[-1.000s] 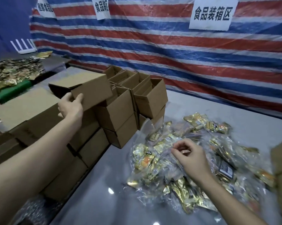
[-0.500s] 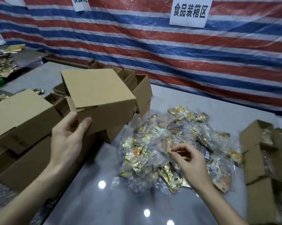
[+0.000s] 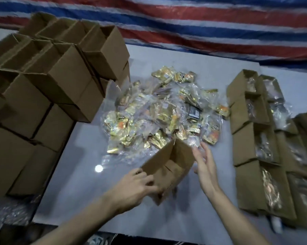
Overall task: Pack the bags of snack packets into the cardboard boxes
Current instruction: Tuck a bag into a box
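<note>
An open brown cardboard box (image 3: pixel 168 165) sits tilted at the near middle of the grey table (image 3: pixel 82 183), its opening facing up toward me. My left hand (image 3: pixel 136 184) grips its near left wall. My right hand (image 3: pixel 204 165) is at the box's right side with fingers straight, touching or nearly touching it. Just beyond the box lies a pile of clear bags of gold snack packets (image 3: pixel 159 112).
A stack of empty cardboard boxes (image 3: pixel 48 89) fills the left side. On the right stand rows of open boxes holding bagged packets (image 3: pixel 258 138). A red, white and blue striped tarp (image 3: pixel 202 23) hangs behind the table.
My left hand has carried the box from the left stack down to the near middle of the table. My right hand left the bag pile and came to the box's right side.
</note>
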{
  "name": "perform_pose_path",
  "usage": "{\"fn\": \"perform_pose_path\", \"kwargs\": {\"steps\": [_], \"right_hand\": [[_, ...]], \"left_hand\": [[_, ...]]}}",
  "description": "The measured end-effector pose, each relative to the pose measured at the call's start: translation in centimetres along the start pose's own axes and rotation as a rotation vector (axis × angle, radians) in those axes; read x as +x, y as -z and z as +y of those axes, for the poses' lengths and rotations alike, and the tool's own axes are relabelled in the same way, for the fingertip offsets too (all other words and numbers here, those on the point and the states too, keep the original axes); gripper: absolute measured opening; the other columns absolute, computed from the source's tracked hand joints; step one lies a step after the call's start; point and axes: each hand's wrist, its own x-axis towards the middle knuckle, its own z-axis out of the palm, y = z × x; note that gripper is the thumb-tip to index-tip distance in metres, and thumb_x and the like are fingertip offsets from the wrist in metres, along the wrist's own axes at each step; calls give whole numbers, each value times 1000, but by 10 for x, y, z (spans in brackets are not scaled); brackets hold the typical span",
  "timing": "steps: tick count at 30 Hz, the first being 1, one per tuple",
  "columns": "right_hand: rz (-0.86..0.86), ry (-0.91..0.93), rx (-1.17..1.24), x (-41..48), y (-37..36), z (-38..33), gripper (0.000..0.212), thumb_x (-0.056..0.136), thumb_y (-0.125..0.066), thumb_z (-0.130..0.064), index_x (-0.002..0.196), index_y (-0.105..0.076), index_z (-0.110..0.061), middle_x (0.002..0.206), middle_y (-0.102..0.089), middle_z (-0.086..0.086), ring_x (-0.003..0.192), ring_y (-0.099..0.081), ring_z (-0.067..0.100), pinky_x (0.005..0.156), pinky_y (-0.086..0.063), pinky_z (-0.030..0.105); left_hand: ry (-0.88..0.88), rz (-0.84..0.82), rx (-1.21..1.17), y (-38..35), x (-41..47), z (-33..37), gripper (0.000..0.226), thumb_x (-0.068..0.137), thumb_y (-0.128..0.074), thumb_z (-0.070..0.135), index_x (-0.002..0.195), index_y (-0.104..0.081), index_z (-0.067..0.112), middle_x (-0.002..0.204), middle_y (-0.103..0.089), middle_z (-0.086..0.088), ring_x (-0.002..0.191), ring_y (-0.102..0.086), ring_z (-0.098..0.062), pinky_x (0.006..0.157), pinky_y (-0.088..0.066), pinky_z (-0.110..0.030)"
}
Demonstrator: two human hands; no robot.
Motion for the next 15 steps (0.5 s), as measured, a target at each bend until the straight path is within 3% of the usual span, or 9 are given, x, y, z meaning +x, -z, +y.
{"fn": "perform_pose_path", "kwargs": {"steps": [2,4,6,8,10,12,15], "right_hand": [[40,-114,-87,-2,4,17,88,77,-66,-68,151,-33,-33,147,-43,-4,133,-45,17,114,-37,46],[-1,-243,-196,-2,6,38,75,84,-76,-42,147,-42,-23,139,-49,4,130,-49,21,112,-39,43],[-62,-330,-341,-3,8,60,39,84,-72,-13,122,-61,-13,120,-66,5,112,-61,25,98,-49,38],[-43,-379,-468,-6,7,75,26,81,-59,-2,102,-66,-14,101,-72,6,95,-64,29,81,-52,32],[19,-381,-459,-9,4,84,30,77,-53,1,97,-66,-16,92,-71,4,84,-62,27,73,-49,31],[70,-355,-439,-8,-1,87,29,76,-54,0,94,-63,-21,85,-69,-1,79,-59,26,70,-46,31],[117,-333,-442,-5,-9,90,22,80,-57,-7,91,-57,-27,81,-64,-7,75,-55,25,67,-40,30]], "left_hand": [[-90,-75,3,-24,2,-2,29,63,-68,14,84,-67,33,77,-53,9,68,-52,-16,78,-38,-27],[-157,-110,-15,-43,4,-5,23,63,-69,12,77,-67,31,77,-54,7,72,-54,-18,80,-45,-28],[-190,-86,-52,-57,7,-11,20,69,-60,10,72,-68,27,78,-58,6,78,-59,-21,84,-51,-27],[-177,-37,-75,-71,10,-21,22,71,-61,5,70,-72,25,81,-61,3,86,-63,-24,90,-52,-30],[-105,19,-147,-83,9,-28,28,66,-66,-2,74,-74,23,89,-63,-1,93,-61,-24,92,-49,-29],[31,121,-252,-91,7,-33,34,68,-56,-8,86,-73,16,104,-65,-7,99,-57,-23,88,-47,-29],[404,344,-255,-93,8,-56,44,75,-54,-9,111,-68,12,119,-61,-11,105,-56,-29,89,-46,-37]]}}
